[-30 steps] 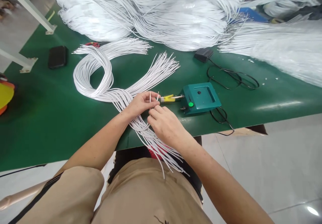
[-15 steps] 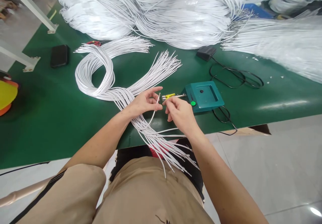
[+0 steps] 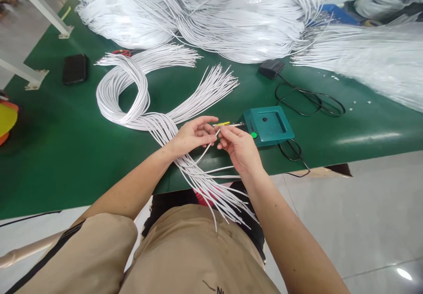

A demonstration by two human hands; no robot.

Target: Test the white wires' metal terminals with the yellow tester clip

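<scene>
My left hand (image 3: 195, 136) pinches a single white cable (image 3: 205, 152) between thumb and fingers, near its end. The tip of that cable reaches the fingertips of my right hand (image 3: 240, 146), which are pinched together on it. Just behind the fingertips lies a yellow piece (image 3: 224, 123) on a metal rod, joined to the teal box (image 3: 288, 126) with a green button; the right hand partly hides it. Under my left wrist runs a bundle of white cables (image 3: 161, 129), its loose ends hanging over the table edge onto my lap.
Large heaps of white cables (image 3: 238, 25) fill the back of the green table (image 3: 66, 153). A black pedal-like block (image 3: 271, 68) with a black cord stands behind the teal box. At left are a black case (image 3: 74, 69), white metal legs (image 3: 35, 79) and a yellow-orange object (image 3: 7, 120).
My right fingertips have come together with the cable end, which now leans right toward them instead of standing up. Both hands are slightly further right, and the yellow piece is more hidden.
</scene>
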